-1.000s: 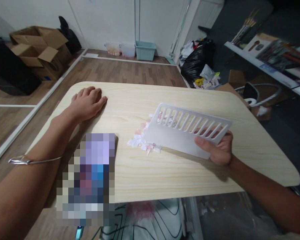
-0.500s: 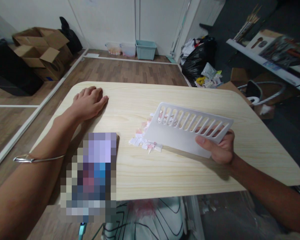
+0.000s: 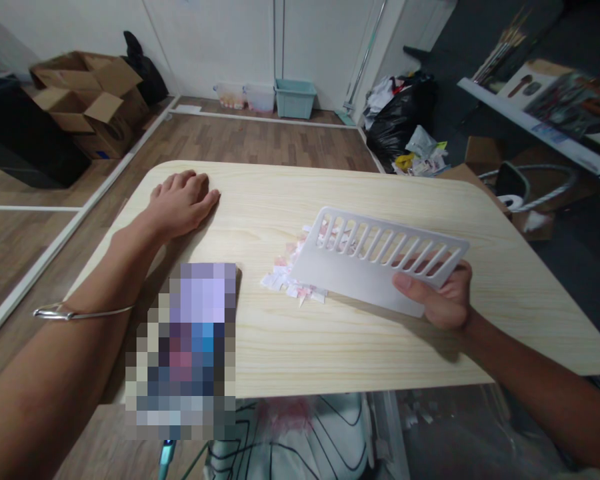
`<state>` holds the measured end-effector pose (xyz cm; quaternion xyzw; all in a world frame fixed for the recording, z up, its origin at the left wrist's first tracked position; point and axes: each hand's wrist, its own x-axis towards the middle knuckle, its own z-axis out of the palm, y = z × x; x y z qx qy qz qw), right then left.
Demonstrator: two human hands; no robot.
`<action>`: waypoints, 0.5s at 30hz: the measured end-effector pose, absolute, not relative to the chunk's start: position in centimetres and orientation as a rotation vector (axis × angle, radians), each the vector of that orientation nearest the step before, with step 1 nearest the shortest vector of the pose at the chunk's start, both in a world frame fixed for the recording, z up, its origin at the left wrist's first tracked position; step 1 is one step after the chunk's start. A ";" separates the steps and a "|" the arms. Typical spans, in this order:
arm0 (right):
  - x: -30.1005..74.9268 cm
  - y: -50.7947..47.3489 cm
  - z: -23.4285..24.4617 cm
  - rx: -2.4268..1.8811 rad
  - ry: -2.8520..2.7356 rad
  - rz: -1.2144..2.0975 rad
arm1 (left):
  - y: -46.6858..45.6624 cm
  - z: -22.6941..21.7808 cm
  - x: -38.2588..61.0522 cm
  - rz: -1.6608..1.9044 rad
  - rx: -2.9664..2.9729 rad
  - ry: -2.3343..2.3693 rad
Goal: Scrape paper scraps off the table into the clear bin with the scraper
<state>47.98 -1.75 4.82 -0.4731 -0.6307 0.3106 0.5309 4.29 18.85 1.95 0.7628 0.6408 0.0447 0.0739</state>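
Note:
My right hand (image 3: 443,297) grips the right end of a white slotted plastic scraper (image 3: 375,263), tilted with its long lower edge on the light wooden table (image 3: 330,333). A small heap of white and pink paper scraps (image 3: 293,273) lies against the scraper's left end, partly hidden behind it. My left hand (image 3: 183,203) rests palm down on the table's far left, fingers loosely curled and holding nothing. A thin metal bangle (image 3: 75,312) circles my left forearm. A pixelated rectangular object (image 3: 187,347) lies by the near left edge.
Beyond the table lies wooden floor with open cardboard boxes (image 3: 87,100) at the left, a teal bin (image 3: 294,99) by the wall and black rubbish bags (image 3: 400,117) at the right. A shelf (image 3: 540,127) with brushes and boxes runs along the far right.
Almost nothing differs; the view has shifted slightly, and the scraper with my right hand sits in nearly the same place by the scraps.

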 end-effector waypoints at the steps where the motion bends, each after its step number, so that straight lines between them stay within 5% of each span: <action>1: 48.0 -1.7 4.8 -1.121 -1.509 0.738 | 18.8 2.0 4.4 0.142 2.284 1.920; 15: 48.3 -1.9 4.3 -1.133 -1.502 0.730 | 18.2 2.5 5.1 0.153 2.248 1.937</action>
